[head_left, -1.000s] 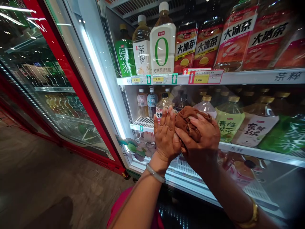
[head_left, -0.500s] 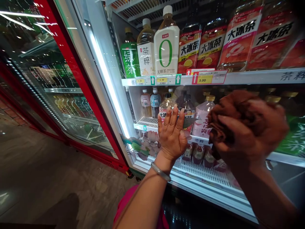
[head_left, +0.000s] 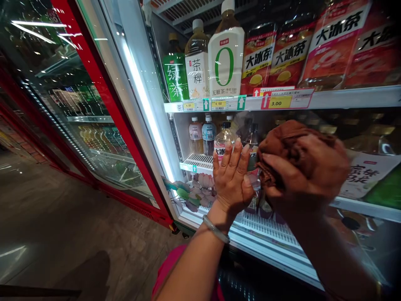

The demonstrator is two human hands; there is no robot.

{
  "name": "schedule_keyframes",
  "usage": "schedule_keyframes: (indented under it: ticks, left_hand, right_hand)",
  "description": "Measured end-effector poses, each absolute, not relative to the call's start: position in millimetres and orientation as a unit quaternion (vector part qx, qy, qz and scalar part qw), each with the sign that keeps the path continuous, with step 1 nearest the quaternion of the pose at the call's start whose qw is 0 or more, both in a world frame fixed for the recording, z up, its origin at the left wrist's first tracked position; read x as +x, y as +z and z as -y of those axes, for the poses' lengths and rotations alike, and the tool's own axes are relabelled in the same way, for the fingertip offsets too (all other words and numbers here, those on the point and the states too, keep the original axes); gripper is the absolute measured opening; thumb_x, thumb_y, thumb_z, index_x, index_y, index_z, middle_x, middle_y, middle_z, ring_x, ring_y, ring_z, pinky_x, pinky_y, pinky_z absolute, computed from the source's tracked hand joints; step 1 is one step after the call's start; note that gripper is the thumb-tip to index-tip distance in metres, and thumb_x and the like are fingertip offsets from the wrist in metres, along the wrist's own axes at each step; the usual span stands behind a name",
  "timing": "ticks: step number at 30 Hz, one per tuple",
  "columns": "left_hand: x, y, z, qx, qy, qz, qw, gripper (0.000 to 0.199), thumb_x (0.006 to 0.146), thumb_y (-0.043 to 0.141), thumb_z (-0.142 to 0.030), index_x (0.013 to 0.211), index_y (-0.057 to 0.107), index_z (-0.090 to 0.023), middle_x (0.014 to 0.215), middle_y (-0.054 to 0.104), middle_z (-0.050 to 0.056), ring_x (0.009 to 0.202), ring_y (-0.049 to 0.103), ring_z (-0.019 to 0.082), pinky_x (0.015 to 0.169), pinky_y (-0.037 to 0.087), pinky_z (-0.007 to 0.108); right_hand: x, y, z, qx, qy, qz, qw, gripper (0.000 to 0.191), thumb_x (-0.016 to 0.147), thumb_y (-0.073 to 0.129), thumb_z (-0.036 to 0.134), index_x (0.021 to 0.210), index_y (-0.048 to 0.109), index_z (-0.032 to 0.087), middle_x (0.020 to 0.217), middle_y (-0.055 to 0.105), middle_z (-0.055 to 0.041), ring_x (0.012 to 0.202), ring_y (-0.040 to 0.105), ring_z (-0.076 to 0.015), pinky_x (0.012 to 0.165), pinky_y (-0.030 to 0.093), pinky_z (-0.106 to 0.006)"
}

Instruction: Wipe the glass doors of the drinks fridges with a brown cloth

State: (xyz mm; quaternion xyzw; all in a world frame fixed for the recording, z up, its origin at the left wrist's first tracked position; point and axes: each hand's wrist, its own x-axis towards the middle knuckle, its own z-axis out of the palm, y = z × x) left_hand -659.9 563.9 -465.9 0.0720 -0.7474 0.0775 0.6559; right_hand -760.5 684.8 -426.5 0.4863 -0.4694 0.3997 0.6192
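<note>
My left hand (head_left: 233, 182), with a grey bangle (head_left: 216, 229) on its wrist, is spread flat with its palm forward. It seems to rest on the clear glass front of a lit drinks cooler, where faint reflections show. My right hand (head_left: 316, 175) grips a bunched brown cloth (head_left: 280, 142) and holds it up at the same glass, to the right of my left hand. Behind the fingers stands a bottle with a dark cap (head_left: 226, 136), partly covered by my left hand.
Large tea bottles, among them a white-labelled one (head_left: 226, 62), line the upper shelf (head_left: 200, 105). Small bottles (head_left: 209, 133) stand lower down. A red door frame (head_left: 109, 121) of the cooler beside it slants along the left, above the grey floor (head_left: 125, 242). Leaf-shaped decals (head_left: 188, 194) show low down.
My right hand has moved left with the brown cloth, closer to my left hand. My left hand stays flat in place, while the view has shifted slightly.
</note>
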Motion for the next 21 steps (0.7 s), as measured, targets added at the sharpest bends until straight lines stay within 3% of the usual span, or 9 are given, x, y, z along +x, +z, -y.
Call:
schedule_keyframes:
  ticks: [6, 11, 17, 21]
  left_hand:
    - [-658, -468, -563, 0.075, 0.057, 0.750, 0.655, 0.065, 0.107, 0.016, -0.038, 0.169, 0.018, -0.018, 0.169, 0.041, 0.009, 0.163, 0.027, 0.021, 0.136, 0.013, 0.048]
    - [-660, -468, -563, 0.059, 0.047, 0.747, 0.661, 0.063, 0.107, 0.020, -0.035, 0.169, 0.021, -0.021, 0.171, 0.037, 0.008, 0.162, 0.027, 0.023, 0.136, 0.011, 0.051]
    - [-662, -467, -564, 0.072, 0.072, 0.751, 0.653, 0.063, 0.107, 0.020, -0.031, 0.169, 0.020, -0.020, 0.173, 0.034, 0.006, 0.163, 0.024, 0.022, 0.137, 0.010, 0.050]
    - [-661, -466, -565, 0.086, 0.096, 0.748, 0.652, 0.064, 0.106, 0.020, -0.029, 0.168, 0.021, -0.020, 0.173, 0.034, 0.006, 0.163, 0.025, 0.024, 0.137, 0.012, 0.052]
  right_hand:
    - [-746, -448, -683, 0.536, 0.365, 0.490, 0.583, 0.027, 0.085, 0.080, 0.032, 0.111, 0.072, 0.032, 0.128, 0.069, -0.0046, 0.126, 0.066, -0.0252, 0.119, 0.047, -0.052]
    - [-755, -451, -697, 0.562, 0.327, 0.483, 0.586, 0.027, 0.083, 0.083, 0.029, 0.107, 0.072, 0.032, 0.123, 0.070, -0.0013, 0.122, 0.067, -0.0203, 0.123, 0.044, -0.048]
    - [-785, -430, -714, 0.504, 0.364, 0.472, 0.625, 0.036, 0.078, 0.086, 0.033, 0.112, 0.075, 0.031, 0.138, 0.065, -0.0088, 0.128, 0.066, -0.0346, 0.120, 0.044, -0.061]
    - [-795, -422, -712, 0.467, 0.417, 0.471, 0.622, 0.040, 0.084, 0.076, 0.046, 0.121, 0.074, 0.031, 0.150, 0.058, -0.0071, 0.141, 0.054, -0.0454, 0.121, 0.035, -0.074]
